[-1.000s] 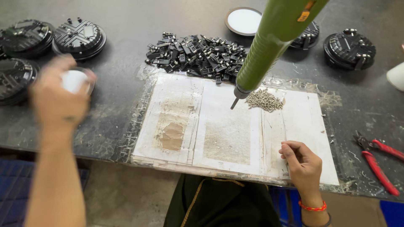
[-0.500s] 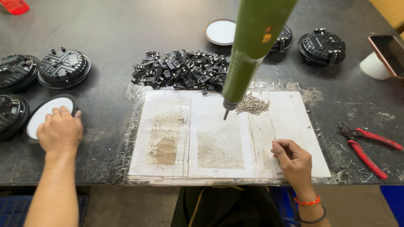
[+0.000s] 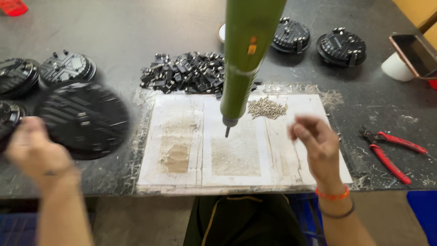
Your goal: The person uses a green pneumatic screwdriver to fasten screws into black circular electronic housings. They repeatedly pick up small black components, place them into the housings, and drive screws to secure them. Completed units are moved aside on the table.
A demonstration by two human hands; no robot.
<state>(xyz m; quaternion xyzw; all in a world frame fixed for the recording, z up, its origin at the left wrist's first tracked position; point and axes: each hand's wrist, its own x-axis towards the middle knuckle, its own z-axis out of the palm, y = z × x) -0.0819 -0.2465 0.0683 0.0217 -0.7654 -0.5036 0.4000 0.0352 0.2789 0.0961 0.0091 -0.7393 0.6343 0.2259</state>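
The round black ribbed housing point(image 3: 83, 119) is off the bench and in the air at the left, blurred by motion, just beside the worn white work mat point(image 3: 182, 136) but not yet over it. The left hand point(image 3: 34, 152) grips it at its lower left edge; the blur is heavy enough that the fingers cannot be made out singly, though they appear curled around the rim. The right hand point(image 3: 316, 141) hovers over the right part of the mat with nothing visibly in it, its fingers loosely bent and held close together, near the small heap of silver screws point(image 3: 267, 108). Between the hands the green electric screwdriver point(image 3: 243, 68) hangs upright, its bit just above the bare middle of the mat, touched by neither hand. As a judgement, the work on this piece is at its very start: the housing is only picked up, not laid on the mat, no screw is taken, the driver is unhandled. Behind the mat lies a pile of small black clips point(image 3: 191, 75); more round black housings point(image 3: 66, 68) wait at the left, and two others point(image 3: 341, 46) sit at the far right. Red-handled pliers point(image 3: 391, 152) lie to the right of the mat.
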